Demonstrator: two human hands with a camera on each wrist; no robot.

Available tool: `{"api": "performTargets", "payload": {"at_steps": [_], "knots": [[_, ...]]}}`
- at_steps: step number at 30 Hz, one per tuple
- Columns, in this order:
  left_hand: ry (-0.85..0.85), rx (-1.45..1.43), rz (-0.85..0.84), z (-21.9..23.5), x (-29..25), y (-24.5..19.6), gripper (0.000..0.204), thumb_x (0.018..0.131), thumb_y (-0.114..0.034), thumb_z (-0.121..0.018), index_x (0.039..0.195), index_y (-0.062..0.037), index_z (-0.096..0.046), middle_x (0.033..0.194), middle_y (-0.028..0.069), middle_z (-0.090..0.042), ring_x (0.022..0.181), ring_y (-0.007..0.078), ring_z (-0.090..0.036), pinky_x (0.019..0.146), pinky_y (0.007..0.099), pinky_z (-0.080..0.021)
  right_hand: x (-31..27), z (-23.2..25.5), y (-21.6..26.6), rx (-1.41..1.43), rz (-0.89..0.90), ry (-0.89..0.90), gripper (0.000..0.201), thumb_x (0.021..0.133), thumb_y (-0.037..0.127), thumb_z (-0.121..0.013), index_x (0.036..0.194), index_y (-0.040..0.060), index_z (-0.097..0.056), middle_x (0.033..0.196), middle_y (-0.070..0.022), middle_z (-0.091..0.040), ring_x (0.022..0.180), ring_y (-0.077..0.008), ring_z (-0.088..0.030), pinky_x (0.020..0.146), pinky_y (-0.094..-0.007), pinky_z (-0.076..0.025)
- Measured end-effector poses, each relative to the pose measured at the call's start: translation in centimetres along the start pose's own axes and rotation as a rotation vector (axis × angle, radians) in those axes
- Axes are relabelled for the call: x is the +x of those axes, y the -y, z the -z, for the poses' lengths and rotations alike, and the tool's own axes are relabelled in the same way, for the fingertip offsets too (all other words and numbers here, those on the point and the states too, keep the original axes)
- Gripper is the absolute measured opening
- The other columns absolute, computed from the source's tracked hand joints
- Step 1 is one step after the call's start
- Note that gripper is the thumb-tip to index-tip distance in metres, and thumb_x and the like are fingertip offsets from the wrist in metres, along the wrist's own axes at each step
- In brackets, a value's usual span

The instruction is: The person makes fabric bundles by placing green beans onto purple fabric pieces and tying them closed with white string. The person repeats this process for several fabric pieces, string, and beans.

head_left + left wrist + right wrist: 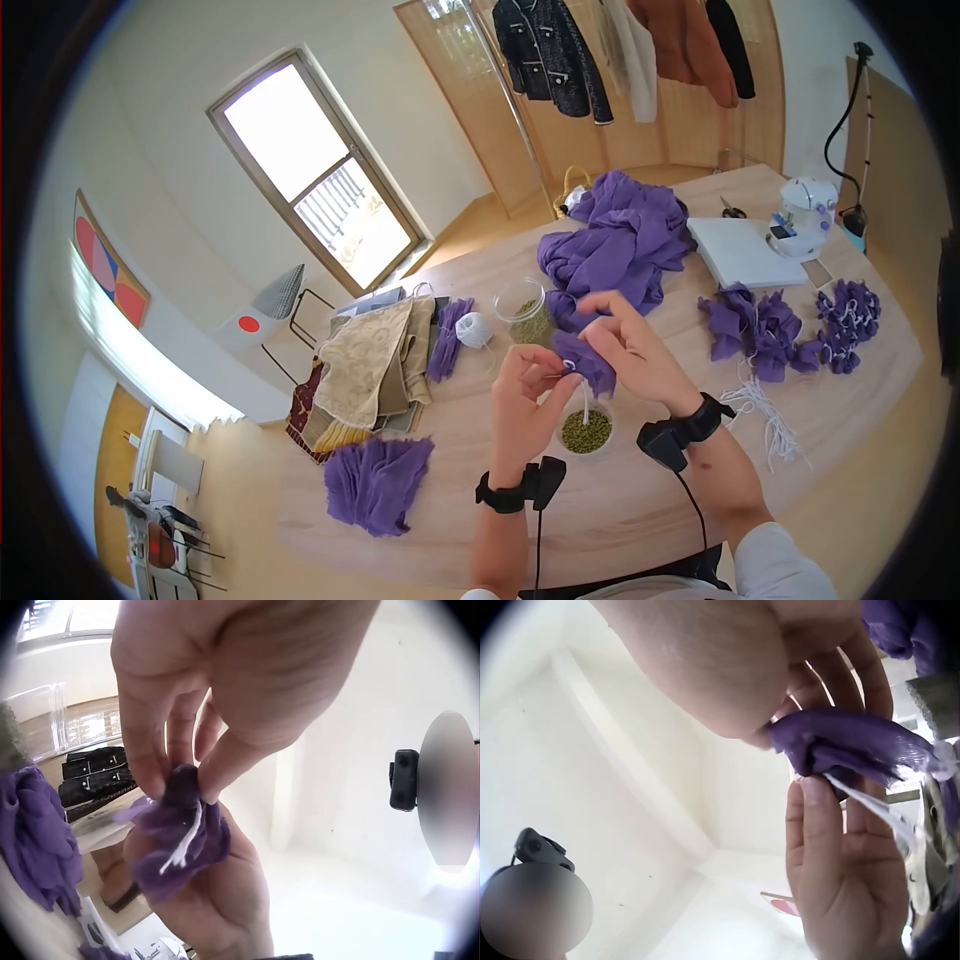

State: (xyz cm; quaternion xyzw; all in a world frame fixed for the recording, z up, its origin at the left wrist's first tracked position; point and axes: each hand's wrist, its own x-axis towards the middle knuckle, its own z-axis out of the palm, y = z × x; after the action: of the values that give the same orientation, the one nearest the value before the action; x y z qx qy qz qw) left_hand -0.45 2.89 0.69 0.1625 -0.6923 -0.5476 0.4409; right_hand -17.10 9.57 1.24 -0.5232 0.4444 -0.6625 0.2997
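A small gathered piece of purple fabric point(592, 372) is held up between both hands, over a bowl of green beans point(587, 432). My left hand point(528, 405) pinches its bunched top between thumb and fingers, plain in the left wrist view, where a white string point(187, 838) runs along the cloth. From the other side my right hand point(642, 355) grips the cloth, its fingers partly behind the fabric point(847, 739) in the right wrist view. There the string point(874, 806) trails out taut-looking past the left thumb.
A jar of green beans point(528, 315) and a ball of white string point(474, 330) stand beyond my hands. A heap of purple fabric point(620, 235) lies behind. To the right are tied purple bundles point(770, 335), loose white strings point(768, 420) and a sewing machine point(803, 220); folded cloths point(370, 365) lie left.
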Motion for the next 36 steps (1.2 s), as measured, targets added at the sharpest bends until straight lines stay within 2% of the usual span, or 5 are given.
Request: {"api": "performTargets", "payload": {"at_steps": [5, 11, 17, 23, 36], "knots": [[-0.031, -0.061, -0.040, 0.4, 0.0, 0.0, 0.023, 0.086, 0.011, -0.068, 0.099, 0.0008, -0.052, 0.103, 0.0091, -0.059, 0.095, 0.0142, -0.064, 0.084, 0.0266, -0.056, -1.1, 0.1, 3.9, -0.303, 0.154, 0.127, 0.044, 0.091, 0.011, -0.067, 0.134, 0.0056, -0.056, 0.095, -0.0108, -0.064, 0.078, -0.0172, -0.062, 0.069, -0.0294, -0.050], [0.009, 0.033, -0.092, 0.7, -0.2, -0.9, 0.016, 0.085, 0.013, -0.067, 0.098, 0.0051, -0.061, 0.108, 0.0085, -0.058, 0.097, 0.0147, -0.065, 0.085, 0.0267, -0.058, -0.5, 0.9, 2.1, -0.437, 0.357, 0.208, 0.024, 0.084, 0.005, -0.070, 0.108, 0.0020, -0.069, 0.090, -0.0149, -0.068, 0.076, -0.0293, -0.066, 0.067, -0.0334, -0.052], [-0.058, 0.069, -0.130, 0.4, -0.4, -1.9, 0.019, 0.081, 0.014, -0.070, 0.099, 0.0057, -0.068, 0.109, 0.0082, -0.059, 0.097, 0.0147, -0.065, 0.084, 0.0265, -0.059, -1.0, 0.0, 2.4, -0.236, 0.039, 0.085, 0.021, 0.086, 0.006, -0.070, 0.106, 0.0002, -0.068, 0.089, -0.0136, -0.068, 0.077, -0.0274, -0.067, 0.069, -0.0325, -0.053], [-0.112, 0.036, -0.160, 0.5, -0.4, -2.0, 0.020, 0.080, 0.016, -0.069, 0.097, 0.0058, -0.068, 0.109, 0.0085, -0.058, 0.097, 0.0155, -0.064, 0.081, 0.0259, -0.058, -0.7, -1.0, 3.5, -0.514, 0.484, 0.092, 0.026, 0.087, 0.010, -0.072, 0.112, 0.0027, -0.066, 0.105, -0.0150, -0.063, 0.081, -0.0276, -0.066, 0.074, -0.0333, -0.053], [-0.110, 0.058, -0.169, 0.4, -0.6, -2.0, 0.020, 0.080, 0.015, -0.070, 0.097, 0.0051, -0.068, 0.107, 0.0079, -0.058, 0.096, 0.0141, -0.063, 0.081, 0.0243, -0.058, -1.2, -0.6, 2.5, -0.571, 0.443, 0.071, 0.019, 0.083, 0.004, -0.071, 0.102, 0.0021, -0.070, 0.089, -0.0127, -0.066, 0.077, -0.0298, -0.067, 0.068, -0.0340, -0.053]]}}
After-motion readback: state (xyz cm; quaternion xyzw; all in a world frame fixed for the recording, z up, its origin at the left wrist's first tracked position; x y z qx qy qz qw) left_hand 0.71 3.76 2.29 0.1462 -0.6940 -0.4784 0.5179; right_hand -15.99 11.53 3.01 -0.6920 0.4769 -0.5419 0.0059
